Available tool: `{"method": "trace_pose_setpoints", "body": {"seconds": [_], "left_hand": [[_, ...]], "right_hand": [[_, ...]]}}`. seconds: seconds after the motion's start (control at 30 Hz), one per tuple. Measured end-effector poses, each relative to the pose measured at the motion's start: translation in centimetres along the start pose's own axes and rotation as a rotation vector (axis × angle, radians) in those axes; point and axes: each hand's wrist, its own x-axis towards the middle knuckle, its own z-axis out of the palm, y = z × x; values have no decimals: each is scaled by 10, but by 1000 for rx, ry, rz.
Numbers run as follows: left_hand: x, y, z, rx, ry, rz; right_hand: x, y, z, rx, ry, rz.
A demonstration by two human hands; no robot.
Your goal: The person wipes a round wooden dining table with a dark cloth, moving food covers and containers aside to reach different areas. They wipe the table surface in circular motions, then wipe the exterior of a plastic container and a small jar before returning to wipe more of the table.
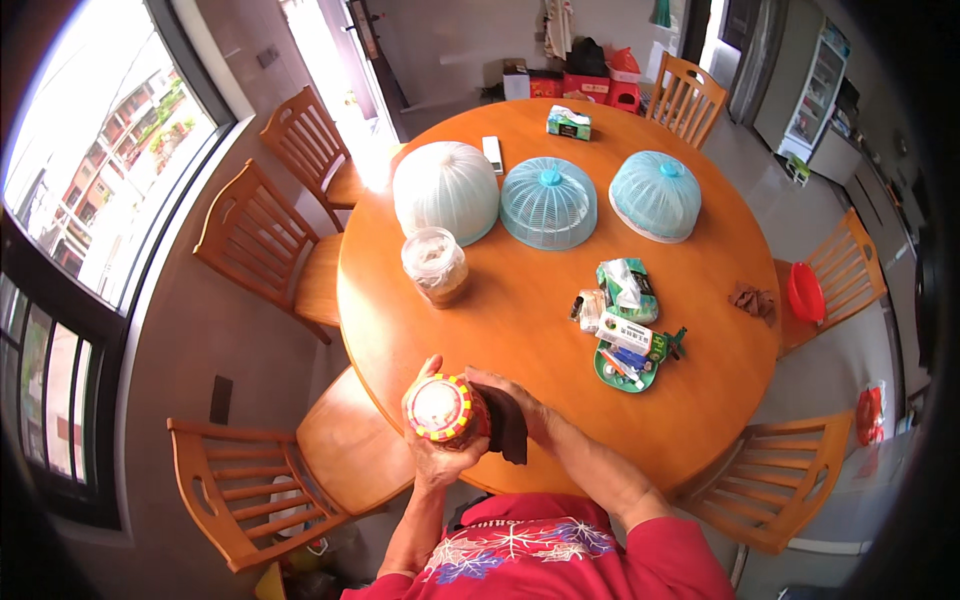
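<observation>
Both hands on a jar at the near edge of a round wooden table.

Low in the frame, just left of centre, the left hand (437, 452) is wrapped around a round jar (443, 408) with a red-and-yellow rimmed lid, while the right hand (512, 408) presses a dark cloth (507, 425) against its side. Farther up, a clear lidded jar (435, 265) stands left of centre, and a green tray (606, 372) of small packets lies to the right. Beyond, three mesh food covers (548, 203) sit in a row, with a small box (568, 122) near the table (520, 310) top edge.
</observation>
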Motion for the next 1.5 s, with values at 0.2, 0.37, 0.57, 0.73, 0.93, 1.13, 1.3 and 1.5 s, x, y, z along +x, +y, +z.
{"method": "trace_pose_setpoints", "body": {"seconds": [0.2,0.37,0.57,0.73,0.93,1.13,1.3,1.5], "left_hand": [[11,-43,12,46,-9,116],[9,-82,20,183,-15,22],[64,-117,61,67,38,-42],[115,-146,87,233,-9,12],[155,-196,111,149,19,-5],[181,-225,126,216,100,1],[197,-235,134,123,108,-47],[205,-247,137,198,157,14]], "right_hand": [[4,47,-17,290,35,-554],[-12,52,-30,511,270,-357],[-31,65,-65,-727,731,-526],[-29,86,-90,-1453,1044,-507],[-50,116,-115,-1800,784,-468],[-46,116,-124,-1799,815,-486],[-41,117,-127,-1818,861,-528],[-41,117,-129,-1833,862,-525]]}}
